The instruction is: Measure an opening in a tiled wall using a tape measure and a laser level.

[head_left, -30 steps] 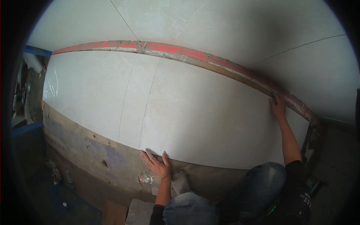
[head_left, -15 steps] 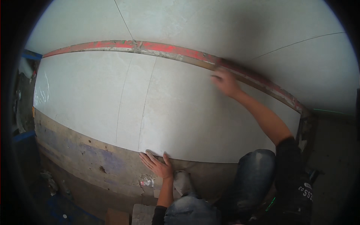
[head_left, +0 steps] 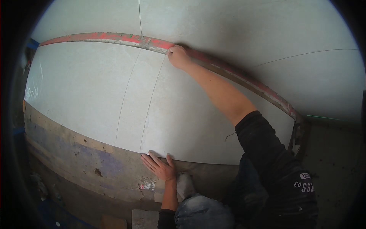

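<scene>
A large pale grey tile lies flat, with two thin lines drawn across it from its far edge to near its front edge. My left hand rests at the front edge beside the lower end of the right-hand line, fingers stretched and spread. At the far edge my right hand is closed against a worn red strip, close to the upper end of that same line. Whatever is between its fingers is hidden. The strip runs along the tile's whole far side.
Beyond the strip stand larger pale panels with dark joint lines. A stained board shows under the tile's front side. My knee is close below my left hand. A short dark thread-like mark shows on the tile near my right sleeve.
My right hand has moved left along the far edge, from the tile's right half to near the right-hand line, and has closed there. My left hand stays in place. The view has shifted slightly.
</scene>
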Demonstrator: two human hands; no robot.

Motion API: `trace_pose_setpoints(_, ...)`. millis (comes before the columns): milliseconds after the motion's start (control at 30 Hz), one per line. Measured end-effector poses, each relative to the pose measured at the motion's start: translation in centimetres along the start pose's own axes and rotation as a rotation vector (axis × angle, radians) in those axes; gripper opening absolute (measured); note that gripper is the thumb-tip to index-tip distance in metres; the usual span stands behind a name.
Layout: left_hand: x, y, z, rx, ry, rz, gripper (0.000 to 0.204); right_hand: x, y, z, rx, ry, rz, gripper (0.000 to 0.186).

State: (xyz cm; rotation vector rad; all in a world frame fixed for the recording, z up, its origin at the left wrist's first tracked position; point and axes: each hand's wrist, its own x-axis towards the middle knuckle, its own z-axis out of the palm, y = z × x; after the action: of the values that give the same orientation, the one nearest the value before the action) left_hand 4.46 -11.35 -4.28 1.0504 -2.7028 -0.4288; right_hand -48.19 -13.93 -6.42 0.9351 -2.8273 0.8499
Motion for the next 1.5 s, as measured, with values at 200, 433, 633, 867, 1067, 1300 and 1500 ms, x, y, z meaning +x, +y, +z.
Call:
trace_pose_setpoints(200,-0.3,-0.2,-0.1,0.021,-0.025,-0.018,0.082,0.4,0.3,0.9,0.211,-0.150,0.052,0.019)
trace_pose_setpoints(433,0.0,-0.2,0.2,0.005,-0.036,-0.022,0.082,0.3,1.8,0.0,-0.002,-0.077,-0.032,0.020)
trace_pose_setpoints(633,0.2,-0.3,0.1,-0.017,-0.042,-0.020,0.082,0.1,0.8,-0.3,0.051,-0.110,-0.015,0.020)
trace_pose_setpoints(867,-0.2,-0.3,0.1,-0.015,-0.034,-0.023,0.081,-0.3,-0.1,0.3,0.274,-0.118,0.050,0.024)
trace_pose_setpoints(1067,-0.1,-0.3,0.2,-0.013,-0.020,-0.011,0.080,-0.2,0.8,-0.3,0.182,-0.087,0.012,0.025)
trace_pose_setpoints(1300,-0.1,-0.6,0.3,-0.011,-0.023,-0.010,0.080,-0.3,0.5,-1.0,0.148,-0.080,-0.015,0.022)
trace_pose_setpoints(1500,-0.1,-0.5,-0.1,0.019,-0.038,-0.016,0.079,-0.9,0.3,-1.2,0.138,-0.098,0.024,0.022)
